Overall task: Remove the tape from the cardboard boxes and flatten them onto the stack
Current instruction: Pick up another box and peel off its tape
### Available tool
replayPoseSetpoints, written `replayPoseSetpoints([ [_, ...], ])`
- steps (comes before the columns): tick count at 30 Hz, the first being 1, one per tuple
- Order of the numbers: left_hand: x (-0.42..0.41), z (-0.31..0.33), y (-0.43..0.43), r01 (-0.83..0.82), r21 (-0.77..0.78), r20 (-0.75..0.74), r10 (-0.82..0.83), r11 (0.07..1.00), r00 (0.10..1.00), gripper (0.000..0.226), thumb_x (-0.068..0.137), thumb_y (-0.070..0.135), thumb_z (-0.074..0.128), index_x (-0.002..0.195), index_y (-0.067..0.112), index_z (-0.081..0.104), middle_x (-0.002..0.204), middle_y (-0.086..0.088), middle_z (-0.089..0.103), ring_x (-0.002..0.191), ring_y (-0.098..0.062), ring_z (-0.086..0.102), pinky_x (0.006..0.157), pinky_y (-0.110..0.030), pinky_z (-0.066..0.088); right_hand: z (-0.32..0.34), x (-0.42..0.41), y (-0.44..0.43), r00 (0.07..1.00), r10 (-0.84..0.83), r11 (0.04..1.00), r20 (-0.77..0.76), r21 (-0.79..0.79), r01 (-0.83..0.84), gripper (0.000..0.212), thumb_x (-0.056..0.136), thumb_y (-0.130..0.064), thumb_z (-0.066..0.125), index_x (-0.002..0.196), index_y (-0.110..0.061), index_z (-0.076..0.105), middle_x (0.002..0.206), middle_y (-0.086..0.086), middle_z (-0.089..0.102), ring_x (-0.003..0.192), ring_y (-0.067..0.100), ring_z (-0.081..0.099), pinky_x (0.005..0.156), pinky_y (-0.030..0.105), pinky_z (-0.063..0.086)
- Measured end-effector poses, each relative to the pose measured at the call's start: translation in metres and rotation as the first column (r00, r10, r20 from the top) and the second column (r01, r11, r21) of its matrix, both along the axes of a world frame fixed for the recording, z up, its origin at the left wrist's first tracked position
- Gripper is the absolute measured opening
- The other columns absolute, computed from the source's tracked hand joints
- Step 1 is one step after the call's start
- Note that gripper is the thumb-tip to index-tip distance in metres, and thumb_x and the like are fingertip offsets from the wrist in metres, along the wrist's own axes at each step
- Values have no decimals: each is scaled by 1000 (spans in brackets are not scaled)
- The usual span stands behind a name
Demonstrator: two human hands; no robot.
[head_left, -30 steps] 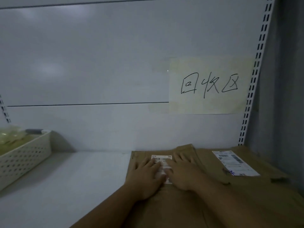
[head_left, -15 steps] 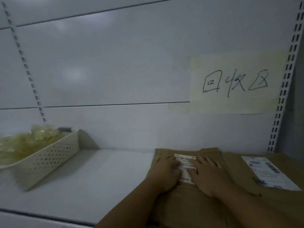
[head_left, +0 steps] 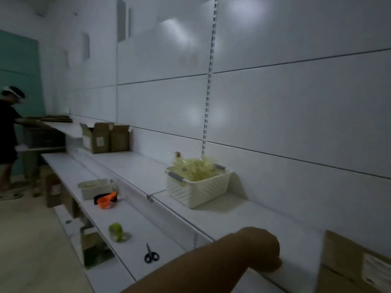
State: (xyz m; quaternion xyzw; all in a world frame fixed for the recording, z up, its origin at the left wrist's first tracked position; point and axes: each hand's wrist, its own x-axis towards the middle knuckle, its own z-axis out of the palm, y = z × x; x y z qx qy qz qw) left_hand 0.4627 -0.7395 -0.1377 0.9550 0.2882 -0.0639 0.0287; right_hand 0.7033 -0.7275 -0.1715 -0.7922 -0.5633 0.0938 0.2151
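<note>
The stack of flattened cardboard point(head_left: 342, 261) lies on the upper shelf at the bottom right, with a white label point(head_left: 375, 271) on top. My left hand point(head_left: 262, 249) hangs just left of the stack over the shelf, blurred, fingers loosely curled downward and holding nothing. My right hand is out of view. Two brown cardboard boxes point(head_left: 99, 137) stand with their flaps up, far along the same shelf at the left.
A white basket of crumpled tape point(head_left: 198, 187) sits mid-shelf. On the lower shelf lie black scissors point(head_left: 151, 255), a green tape roll point(head_left: 116, 231), an orange tool point(head_left: 105, 200) and a small white tray point(head_left: 95, 188). A person point(head_left: 8, 134) stands far left.
My view has swung left, away from the stack. Both hands have come off the flattened cardboard; only my left hand still shows, drawn back to the stack's left.
</note>
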Motion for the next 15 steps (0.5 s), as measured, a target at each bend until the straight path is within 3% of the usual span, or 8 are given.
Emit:
replayPoseSetpoints([
  [1, -28, 2, 11, -17, 33, 23, 16, 999, 1000, 41, 97, 31, 43, 118, 2, 62, 119, -15, 63, 108, -31, 58, 97, -46, 46, -5, 23, 12, 997, 50, 999, 55, -23, -48, 29, 88, -50, 56, 83, -31, 77, 125, 40, 49, 108, 41, 55, 109, 51, 28],
  [2, -60, 9, 22, -19, 62, 44, 17, 998, 999, 39, 96, 31, 44, 115, 3, 64, 116, -14, 65, 105, -30, 59, 95, -45, 48, -6, 27, 19, 999, 23, 1000, 48, -20, -22, 53, 66, -81, 53, 78, -34, 75, 117, 37, 55, 97, 30, 63, 103, 47, 36],
  [3, -98, 18, 40, -90, 110, 102, 79, 990, 992, 38, 95, 31, 45, 114, 4, 65, 115, -13, 66, 104, -28, 61, 94, -43, 49, 20, -25, 8, 976, 22, 999, 215, -47, -12, 86, 61, -90, 39, 98, -19, 70, 117, 30, 57, 95, 19, 65, 99, 39, 41],
  [5, -185, 35, 81, -277, 165, 171, 249, 947, 953, 37, 94, 31, 46, 114, 7, 65, 116, -11, 66, 105, -27, 61, 94, -38, 49, 68, -153, 7, 786, 107, 963, 609, -260, 70, 62, 93, -60, 22, 124, -18, 55, 127, 10, 57, 108, 12, 60, 92, 27, 45],
  [6, -230, 42, 103, -389, 192, 187, 355, 901, 916, 37, 93, 32, 46, 115, 8, 64, 118, -11, 65, 106, -27, 60, 94, -37, 49, 93, -215, 12, 674, 125, 984, 728, -177, 8, 44, 99, -44, 24, 124, -23, 53, 126, 2, 58, 109, 14, 59, 87, 28, 44],
  [11, -440, 30, 179, -835, 71, 318, 781, 546, 538, 31, 93, 33, 46, 110, 13, 61, 108, -7, 64, 99, -22, 60, 91, -37, 50, 91, -436, 101, 705, 421, 884, 571, -83, -461, 39, 96, -39, 35, 124, -21, 55, 130, 6, 56, 116, 24, 53, 90, 34, 42],
  [13, -495, 5, 177, -853, 95, 254, 816, 513, 519, 32, 91, 34, 48, 118, 19, 59, 119, -5, 60, 110, -20, 56, 96, -37, 47, 57, -483, 131, 677, 513, 848, 528, -186, -497, 47, 95, -42, 38, 136, -22, 43, 146, 8, 40, 131, 26, 40, 105, 39, 36],
  [15, -536, -15, 172, -803, 137, 214, 775, 579, 595, 46, 94, 41, 43, 137, 25, 44, 150, -3, 35, 138, -24, 32, 111, -43, 32, 28, -508, 159, 655, 569, 822, 498, -309, -479, 55, 95, -42, 40, 145, -22, 30, 156, 9, 18, 142, 27, 21, 114, 43, 25],
])
